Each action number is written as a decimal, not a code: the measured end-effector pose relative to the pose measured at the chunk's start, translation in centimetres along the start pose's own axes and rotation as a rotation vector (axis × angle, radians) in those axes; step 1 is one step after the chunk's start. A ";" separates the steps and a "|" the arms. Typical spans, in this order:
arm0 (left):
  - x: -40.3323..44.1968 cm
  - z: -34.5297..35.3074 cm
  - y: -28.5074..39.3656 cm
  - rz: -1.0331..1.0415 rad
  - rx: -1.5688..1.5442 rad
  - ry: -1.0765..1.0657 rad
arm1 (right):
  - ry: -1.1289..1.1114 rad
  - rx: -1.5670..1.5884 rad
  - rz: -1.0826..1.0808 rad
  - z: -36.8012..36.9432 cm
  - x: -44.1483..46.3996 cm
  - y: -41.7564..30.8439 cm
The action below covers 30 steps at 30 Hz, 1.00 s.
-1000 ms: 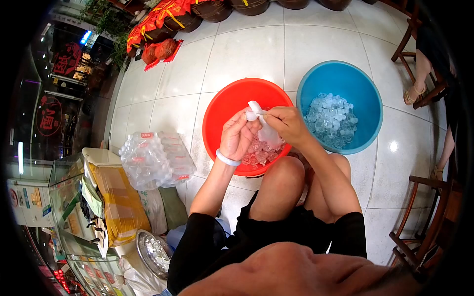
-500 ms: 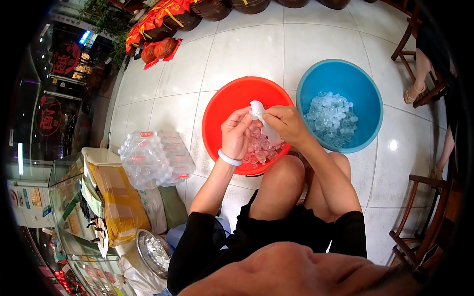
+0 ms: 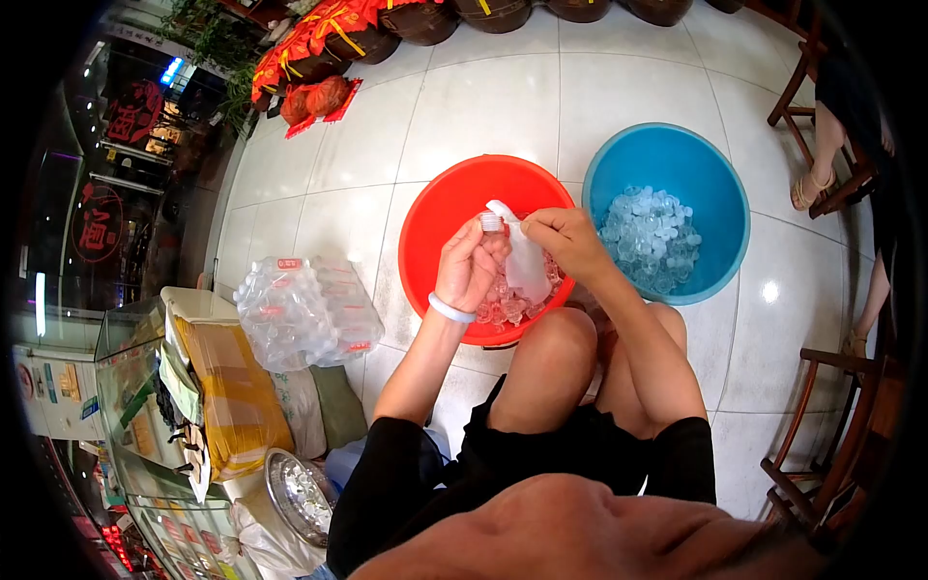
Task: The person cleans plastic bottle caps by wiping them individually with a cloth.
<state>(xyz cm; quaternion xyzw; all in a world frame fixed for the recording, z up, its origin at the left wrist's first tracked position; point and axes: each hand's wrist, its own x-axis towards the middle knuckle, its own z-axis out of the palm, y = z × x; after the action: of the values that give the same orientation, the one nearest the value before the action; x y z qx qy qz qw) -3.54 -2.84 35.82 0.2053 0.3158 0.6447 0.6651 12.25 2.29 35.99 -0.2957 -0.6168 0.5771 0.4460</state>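
Above the red basin (image 3: 440,208), my left hand (image 3: 466,274) pinches a small clear piece with a ridged, whitish end (image 3: 492,222). My right hand (image 3: 565,242) grips a white cloth (image 3: 527,271), which hangs down just beside that piece. Small clear, glass-like pieces (image 3: 503,307) lie in the red basin below, partly hidden by my hands and the cloth. To the right stands a blue basin (image 3: 725,203) with a heap of similar clear pieces (image 3: 648,237).
On the left are a plastic-wrapped pack of bottles (image 3: 309,314), a taped yellow box (image 3: 232,396) and a metal bowl (image 3: 280,474). Dark jars (image 3: 420,21) line the back. Wooden chairs (image 3: 802,454) and a person's foot (image 3: 812,188) are at right.
The white cloth has come off the small piece and hangs lower to its right. The ridged end now shows above my left fingers, which are curled more tightly.
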 end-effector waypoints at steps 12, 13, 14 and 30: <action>-0.5 0.8 0.0 0.017 0.038 0.011 | -0.023 -0.023 -0.011 0.4 0.0 0.1; -0.5 0.9 0.0 0.024 0.032 0.047 | -0.023 -0.023 -0.010 0.4 0.0 -0.2; -0.5 1.0 -0.1 0.031 0.026 0.083 | -0.020 0.013 0.014 0.4 -0.1 -0.5; -0.9 1.2 -0.3 0.078 0.092 0.060 | -0.040 0.011 0.003 0.2 0.0 -0.3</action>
<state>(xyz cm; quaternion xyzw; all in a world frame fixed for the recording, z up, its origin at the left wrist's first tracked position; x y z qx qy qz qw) -2.42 -3.55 36.60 0.2285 0.3569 0.6606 0.6197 12.12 2.17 36.33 -0.2825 -0.6219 0.5871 0.4344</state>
